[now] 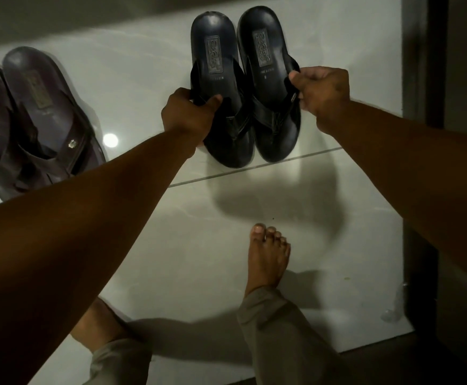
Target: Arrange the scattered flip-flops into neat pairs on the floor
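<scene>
Both hands, left hand (187,112) and right hand (321,90), apparently grip black flip-flops (243,87).

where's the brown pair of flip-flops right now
In the head view the brown pair lies side by side on the white tiled floor at the far left, left of the black pair that both hands are holding.

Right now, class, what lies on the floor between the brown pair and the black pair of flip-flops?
In the head view, only bare tiled floor with one bright light reflection.
</scene>
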